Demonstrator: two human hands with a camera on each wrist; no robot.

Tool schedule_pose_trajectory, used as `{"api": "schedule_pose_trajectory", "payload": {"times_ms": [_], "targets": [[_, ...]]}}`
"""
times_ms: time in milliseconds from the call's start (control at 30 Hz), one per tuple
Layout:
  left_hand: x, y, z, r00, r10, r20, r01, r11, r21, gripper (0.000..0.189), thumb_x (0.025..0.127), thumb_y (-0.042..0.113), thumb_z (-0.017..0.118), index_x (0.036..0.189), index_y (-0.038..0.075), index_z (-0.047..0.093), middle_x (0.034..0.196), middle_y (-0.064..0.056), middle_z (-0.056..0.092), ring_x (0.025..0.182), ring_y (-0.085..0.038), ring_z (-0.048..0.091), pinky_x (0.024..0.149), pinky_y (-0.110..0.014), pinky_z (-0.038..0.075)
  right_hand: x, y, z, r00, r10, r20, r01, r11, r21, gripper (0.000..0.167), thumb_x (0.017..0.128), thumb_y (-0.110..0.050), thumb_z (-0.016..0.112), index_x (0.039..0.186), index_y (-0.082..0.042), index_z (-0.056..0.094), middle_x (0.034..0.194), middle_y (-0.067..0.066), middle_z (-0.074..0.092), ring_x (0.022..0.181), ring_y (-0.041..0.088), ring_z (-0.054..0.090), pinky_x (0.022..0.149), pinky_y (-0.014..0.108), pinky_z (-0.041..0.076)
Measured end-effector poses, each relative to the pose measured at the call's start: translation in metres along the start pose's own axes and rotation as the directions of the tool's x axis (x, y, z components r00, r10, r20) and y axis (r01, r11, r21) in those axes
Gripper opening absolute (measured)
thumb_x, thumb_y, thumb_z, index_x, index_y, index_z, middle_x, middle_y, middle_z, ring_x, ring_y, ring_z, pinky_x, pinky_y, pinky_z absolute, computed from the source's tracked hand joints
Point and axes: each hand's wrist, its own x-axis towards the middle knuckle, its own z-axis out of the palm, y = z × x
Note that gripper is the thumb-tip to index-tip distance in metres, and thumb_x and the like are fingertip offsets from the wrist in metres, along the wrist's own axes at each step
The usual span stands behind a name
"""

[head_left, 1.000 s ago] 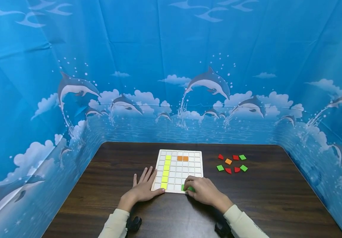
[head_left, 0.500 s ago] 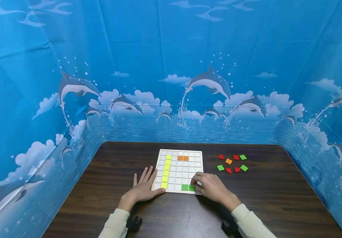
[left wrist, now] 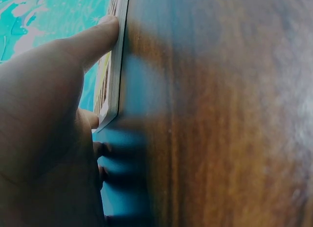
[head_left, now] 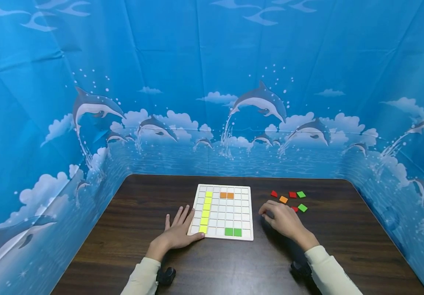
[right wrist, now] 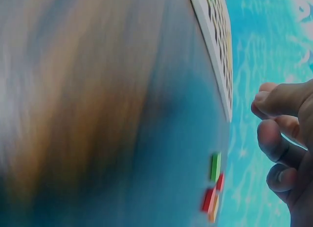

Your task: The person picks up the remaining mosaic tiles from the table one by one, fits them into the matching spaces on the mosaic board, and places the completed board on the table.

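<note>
A white gridded board (head_left: pixel 220 223) lies on the table. It bears a column of yellow square tiles (head_left: pixel 206 207), two orange tiles (head_left: pixel 223 196) near its far edge and two green tiles (head_left: pixel 228 232) near its front edge. My left hand (head_left: pixel 177 234) rests flat at the board's front left corner, fingers spread, thumb on the rim. To the right of the board, my right hand (head_left: pixel 280 217) hovers beside the loose tiles, fingers loosely bent with nothing between them. It hides some tiles in the head view; a green tile (right wrist: pixel 215 167) shows below it in the right wrist view.
Loose pieces lie right of the board: a red one (head_left: pixel 274 193), an orange square (head_left: pixel 283 199), another red one (head_left: pixel 292 194) and green squares (head_left: pixel 302 208). A blue dolphin-print cloth (head_left: pixel 212 155) stands around the dark wooden table (head_left: pixel 153 196).
My right hand has let go of the green tile at the board's front edge and moved right, off the board to the loose tiles. My left hand stays put.
</note>
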Motion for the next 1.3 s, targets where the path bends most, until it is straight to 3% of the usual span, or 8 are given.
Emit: {"api": "schedule_pose_trajectory", "payload": {"times_ms": [267,533,767,1000,1300], "targets": [[-0.001,0.0,-0.001,1.0,0.019,-0.005,-0.019,1.0,-0.022,0.113,0.09,0.084,0.058,0.173,0.017,0.02,0.181,-0.013,0.007,0.168,-0.038,0.0,0.123,-0.079,-0.011,0.006,0.033,-0.008,0.996,0.089,0.016,-0.089,0.996,-0.013,0.014,0.091,-0.006,0.083,0.103,-0.013,0.08,0.104,0.002,0.076,0.066,0.009,0.052,0.054,0.026,0.042],[-0.002,0.002,-0.004,1.0,0.012,0.007,-0.012,1.0,-0.023,0.114,0.09,0.084,0.058,0.173,0.016,0.019,0.181,-0.013,0.007,0.168,-0.039,0.0,0.123,-0.078,-0.011,0.012,0.049,-0.007,0.987,0.147,0.071,-0.144,0.989,-0.039,0.017,0.091,-0.008,0.083,0.107,-0.014,0.081,0.114,0.007,0.076,0.065,0.012,0.051,0.052,0.027,0.043],[-0.004,0.005,-0.006,1.0,0.004,0.019,-0.004,1.0,-0.014,0.113,0.091,0.084,0.057,0.173,0.016,0.019,0.181,-0.014,0.006,0.168,-0.039,-0.001,0.123,-0.077,-0.012,0.011,0.053,0.0,0.984,0.13,0.119,-0.126,0.991,-0.041,0.019,0.09,-0.004,0.081,0.105,-0.016,0.078,0.114,0.005,0.076,0.07,0.012,0.054,0.057,0.03,0.045],[-0.005,0.004,-0.003,1.0,0.021,-0.003,-0.021,1.0,-0.016,0.111,0.092,0.08,0.059,0.172,0.015,0.02,0.181,-0.016,0.008,0.167,-0.04,0.0,0.122,-0.079,-0.012,0.009,0.053,0.004,0.99,0.101,0.096,-0.095,0.993,-0.071,0.016,0.09,-0.004,0.083,0.099,-0.016,0.078,0.099,0.001,0.073,0.069,0.009,0.056,0.058,0.029,0.048],[0.001,-0.001,0.002,1.0,0.0,-0.005,0.0,1.0,0.012,0.113,0.09,0.086,0.054,0.173,0.019,0.018,0.182,-0.011,0.006,0.168,-0.036,-0.002,0.125,-0.075,-0.012,0.008,0.051,0.003,0.993,0.097,0.073,-0.09,0.991,-0.096,0.011,0.09,-0.008,0.084,0.097,-0.015,0.08,0.103,0.004,0.075,0.07,0.01,0.059,0.058,0.03,0.05]]}}
